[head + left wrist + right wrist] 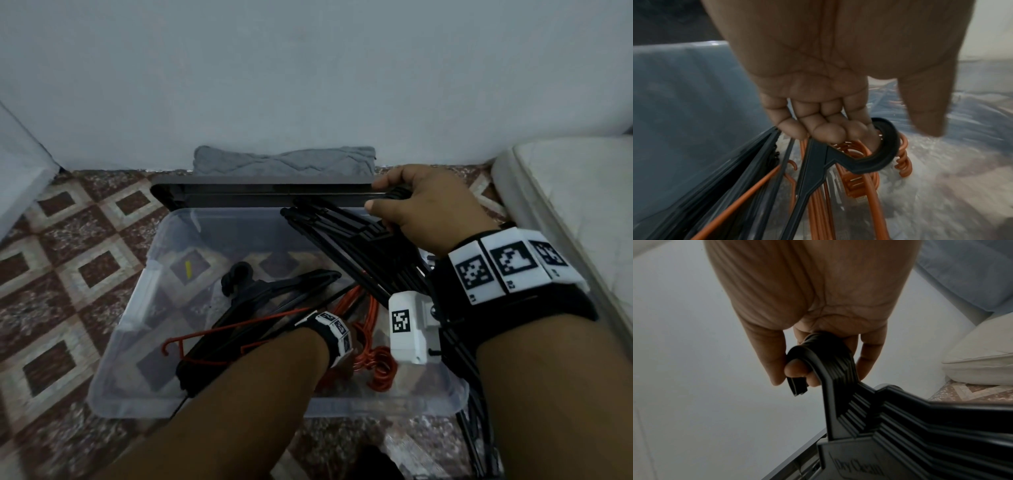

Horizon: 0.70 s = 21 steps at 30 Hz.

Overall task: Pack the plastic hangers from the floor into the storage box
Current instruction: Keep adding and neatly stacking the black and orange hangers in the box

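From the head view, my right hand [424,209] grips a black stack [356,240] of hangers by their hooks, above the box's [137,329] far right corner. The stack fans down over the right rim and runs past the near edge, so part of it hangs outside the box. My judgement: if I lower it as it stands, the long bars could catch on the rim or spill onto the floor [68,240]. Inside the box lie loose black hangers [274,287] and orange hangers [370,342], crossed over one another, and a new stack dropped on them could snag in that tangle. My left hand is hidden behind its wristband [337,337], low in the box. The dark lid [260,192] stands just behind the box, with a folded grey cloth [284,161] behind that.

In the left wrist view, my left hand [818,97] has its fingers [828,131] curled round the hook of a black hanger [879,154] inside the box, orange hangers beneath it. That hook could drag the orange ones along if I pull.

In the right wrist view, my right hand [818,321] closes round the stacked black hooks [818,356], thumb and fingers wrapped. The grip covers only the hooks, so I judge the stack could fan out and slip.
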{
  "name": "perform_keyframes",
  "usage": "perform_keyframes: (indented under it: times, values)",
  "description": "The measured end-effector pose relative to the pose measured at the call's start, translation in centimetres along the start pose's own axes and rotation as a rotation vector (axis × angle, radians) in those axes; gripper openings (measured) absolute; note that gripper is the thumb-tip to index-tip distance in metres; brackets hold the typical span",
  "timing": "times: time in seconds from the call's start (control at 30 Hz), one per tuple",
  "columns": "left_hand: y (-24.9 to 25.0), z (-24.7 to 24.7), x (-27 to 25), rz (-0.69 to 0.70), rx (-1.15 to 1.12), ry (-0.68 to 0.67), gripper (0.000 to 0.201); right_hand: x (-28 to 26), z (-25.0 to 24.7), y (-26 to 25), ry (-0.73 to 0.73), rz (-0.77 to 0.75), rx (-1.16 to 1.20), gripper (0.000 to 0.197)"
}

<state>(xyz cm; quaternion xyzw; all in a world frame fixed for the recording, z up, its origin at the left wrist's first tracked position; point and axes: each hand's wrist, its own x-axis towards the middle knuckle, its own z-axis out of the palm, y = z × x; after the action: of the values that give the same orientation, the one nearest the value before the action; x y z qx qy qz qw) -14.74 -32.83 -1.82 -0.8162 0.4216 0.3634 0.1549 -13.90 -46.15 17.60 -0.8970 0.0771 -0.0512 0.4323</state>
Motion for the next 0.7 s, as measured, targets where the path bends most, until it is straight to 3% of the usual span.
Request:
perform_keyframes:
  times: [0.13,0.3,0.4,0.5,0.7]
  values:
    - [-1.0,-0.5,-1.8,-0.026,0.099,0.12,0.011,0.0,-0.3,0.0,0.015,0.011,-0.014,0.025]
    - [-5.8,-2.1,-4.5,-0.305,-0.275,0.394,0.024,-0.2,-0.7,-0.5,0.067,-0.027,-0.02,0.026]
    - [-9.3,-3.1,-7.2,-0.327,-0.382,0.533,0.026,-0.3,-0.9,-0.8,0.103,-0.048,-0.005,0.027]
    - [-11.3,-3.8,-10.0,-0.381,-0.439,0.607,0.013,-0.4,-1.3,-1.1,0.137,-0.064,0.01,0.028]
    - [-11.6,-5.6,-16.3,-0.328,-0.435,0.842,0.011,-0.6,-1.7,-1.3,0.139,-0.089,0.038,0.03]
